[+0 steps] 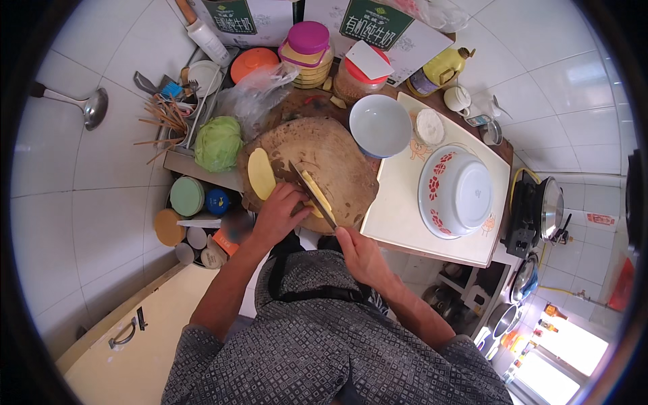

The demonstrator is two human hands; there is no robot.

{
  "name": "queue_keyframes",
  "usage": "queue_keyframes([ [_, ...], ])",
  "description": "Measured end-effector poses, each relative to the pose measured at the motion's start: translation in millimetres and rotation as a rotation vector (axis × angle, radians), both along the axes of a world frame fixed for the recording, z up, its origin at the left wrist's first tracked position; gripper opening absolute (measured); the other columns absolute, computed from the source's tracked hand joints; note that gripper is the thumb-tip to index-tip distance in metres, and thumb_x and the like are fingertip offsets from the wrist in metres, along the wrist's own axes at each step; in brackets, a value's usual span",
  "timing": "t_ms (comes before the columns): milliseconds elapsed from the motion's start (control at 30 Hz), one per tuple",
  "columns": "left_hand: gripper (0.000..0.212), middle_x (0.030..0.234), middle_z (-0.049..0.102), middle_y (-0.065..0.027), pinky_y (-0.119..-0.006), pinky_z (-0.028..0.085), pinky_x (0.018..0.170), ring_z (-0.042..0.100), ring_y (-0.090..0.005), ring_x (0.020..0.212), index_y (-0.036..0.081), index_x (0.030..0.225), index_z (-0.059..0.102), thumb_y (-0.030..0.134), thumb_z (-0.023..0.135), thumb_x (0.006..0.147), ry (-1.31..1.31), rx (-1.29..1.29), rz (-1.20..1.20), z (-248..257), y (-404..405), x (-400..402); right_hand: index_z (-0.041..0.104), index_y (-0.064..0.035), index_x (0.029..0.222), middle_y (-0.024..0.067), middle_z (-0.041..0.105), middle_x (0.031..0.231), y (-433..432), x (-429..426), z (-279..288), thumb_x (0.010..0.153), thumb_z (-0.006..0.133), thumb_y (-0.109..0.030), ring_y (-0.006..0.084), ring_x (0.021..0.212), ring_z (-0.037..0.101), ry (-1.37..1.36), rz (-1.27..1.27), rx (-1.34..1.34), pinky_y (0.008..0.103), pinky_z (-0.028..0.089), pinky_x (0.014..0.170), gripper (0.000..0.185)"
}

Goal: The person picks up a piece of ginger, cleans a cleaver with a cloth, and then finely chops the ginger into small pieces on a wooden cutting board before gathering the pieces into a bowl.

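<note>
A round wooden chopping board (pixel 329 142) lies before me. My right hand (pixel 357 250) is closed round the handle of a kitchen knife (pixel 313 195), whose blade slants across the board towards the upper left. Pale yellow slices, perhaps potato (pixel 318 191), lie along the blade's right side. My left hand (pixel 281 212) is on the board's lower left, fingers bent close to the blade; a bit of yellow shows by its fingertips, and whether it grips a piece is hidden. A larger yellow slab (pixel 261 173) lies flat at the board's left edge, just above my left hand.
A green cabbage (pixel 218 144) and a plastic bag (pixel 255 98) lie left of the board. A white bowl (pixel 380 125) touches its upper right side. On the pale board at right are an upturned enamel basin (pixel 458 192) and a small bowl of white powder (pixel 430 127). Lidded jars stand behind.
</note>
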State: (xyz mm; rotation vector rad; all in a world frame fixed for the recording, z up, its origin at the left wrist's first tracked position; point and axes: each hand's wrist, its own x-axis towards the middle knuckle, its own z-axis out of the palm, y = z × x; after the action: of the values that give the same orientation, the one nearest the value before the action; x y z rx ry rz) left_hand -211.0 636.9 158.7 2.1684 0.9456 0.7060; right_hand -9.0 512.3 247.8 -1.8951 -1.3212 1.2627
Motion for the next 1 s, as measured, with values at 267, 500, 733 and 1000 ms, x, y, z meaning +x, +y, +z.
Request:
queue_keyframes([
  [267,0.023,0.107,0.065,-0.01,-0.041,0.052,0.09,0.061,-0.0324,0.104,0.002,0.098,0.068,0.012,0.081,0.081,-0.032,-0.028,0.017,1,-1,-1,0.066,0.0037,0.107,0.0315,0.068,0.088,9,-10,-1,0.109,0.05,-0.027,0.0516,0.088,0.066,-0.021,-0.019,0.008,0.0536,0.052,0.074,0.035],
  [500,0.024,0.106,0.065,-0.0107,-0.042,0.052,0.089,0.061,-0.0332,0.103,0.001,0.098,0.066,0.01,0.081,0.081,-0.051,-0.014,0.023,-3,-1,-1,0.067,0.0032,0.107,0.0326,0.068,0.089,11,-15,-15,0.109,0.05,-0.029,0.0523,0.09,0.067,-0.017,-0.05,-0.021,0.0541,0.052,0.076,0.037],
  [733,0.025,0.106,0.065,-0.0111,-0.042,0.052,0.089,0.062,-0.0336,0.103,0.001,0.098,0.065,0.009,0.082,0.081,-0.086,-0.017,0.025,-4,-2,-1,0.066,0.002,0.11,0.0331,0.068,0.089,14,-18,-41,0.11,0.049,-0.033,0.0539,0.09,0.066,-0.053,-0.032,-0.017,0.0585,0.052,0.077,0.039],
  [1000,0.03,0.112,0.066,-0.0117,-0.043,0.052,0.093,0.062,-0.0344,0.108,0.002,0.104,0.066,0.012,0.082,0.081,-0.056,0.012,0.029,-5,-4,-2,0.066,0.0017,0.109,0.0327,0.069,0.087,14,-20,-52,0.108,0.051,-0.034,0.0548,0.086,0.066,-0.058,-0.049,0.065,0.0602,0.053,0.073,0.039],
])
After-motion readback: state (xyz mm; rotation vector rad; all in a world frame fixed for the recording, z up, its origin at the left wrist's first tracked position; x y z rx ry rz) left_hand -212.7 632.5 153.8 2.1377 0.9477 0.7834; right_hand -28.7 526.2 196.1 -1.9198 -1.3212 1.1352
